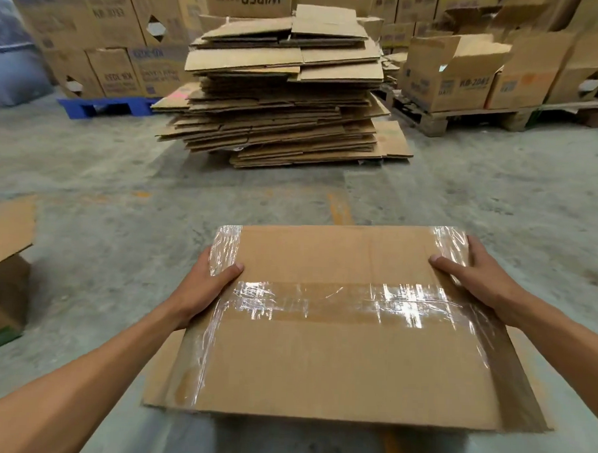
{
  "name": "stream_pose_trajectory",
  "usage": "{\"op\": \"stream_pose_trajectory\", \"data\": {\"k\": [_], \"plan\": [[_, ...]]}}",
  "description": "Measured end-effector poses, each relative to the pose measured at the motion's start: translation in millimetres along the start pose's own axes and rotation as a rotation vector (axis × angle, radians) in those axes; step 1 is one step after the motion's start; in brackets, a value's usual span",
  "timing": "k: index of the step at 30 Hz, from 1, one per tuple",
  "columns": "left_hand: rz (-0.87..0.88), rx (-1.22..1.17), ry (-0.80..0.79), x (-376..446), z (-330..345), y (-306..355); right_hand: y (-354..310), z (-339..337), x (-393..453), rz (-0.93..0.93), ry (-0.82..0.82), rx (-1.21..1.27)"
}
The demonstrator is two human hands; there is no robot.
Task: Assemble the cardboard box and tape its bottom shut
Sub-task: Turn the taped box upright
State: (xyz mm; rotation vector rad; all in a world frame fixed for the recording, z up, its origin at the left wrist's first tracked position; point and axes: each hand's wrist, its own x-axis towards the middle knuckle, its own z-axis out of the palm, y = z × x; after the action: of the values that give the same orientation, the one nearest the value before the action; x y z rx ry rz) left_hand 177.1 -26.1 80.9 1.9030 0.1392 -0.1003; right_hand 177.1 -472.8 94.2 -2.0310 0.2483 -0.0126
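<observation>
A brown cardboard box [336, 365] is held in front of me with its closed flaps facing up. Clear tape [339, 301] runs across the middle seam, and more tape wraps both side edges. My left hand [207, 287] grips the left edge, thumb on top. My right hand [473, 273] grips the far right edge, thumb lying on the taped corner. No tape roll or dispenser is visible.
A tall stack of flattened cardboard [283, 92] lies on the concrete floor ahead. Boxes on a wooden pallet [466, 120] stand at right, stacked cartons on a blue pallet [104, 106] at left. An open box [1, 275] sits at the left edge.
</observation>
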Motion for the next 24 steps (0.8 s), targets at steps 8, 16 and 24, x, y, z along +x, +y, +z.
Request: {"op": "stream_pose_trajectory", "data": {"k": [8,16,24], "plan": [[0.432,-0.011,0.317,-27.5,-57.0,78.9,-91.7,3.3,-25.6,-0.486,0.305,0.087],[0.262,-0.239,0.308,-81.9,-54.6,14.1,-71.6,42.2,-57.8,-0.406,0.276,0.326],[0.072,-0.321,0.228,-111.5,-55.4,-29.4,-21.3,50.6,-86.0,-0.184,0.237,0.304]]}}
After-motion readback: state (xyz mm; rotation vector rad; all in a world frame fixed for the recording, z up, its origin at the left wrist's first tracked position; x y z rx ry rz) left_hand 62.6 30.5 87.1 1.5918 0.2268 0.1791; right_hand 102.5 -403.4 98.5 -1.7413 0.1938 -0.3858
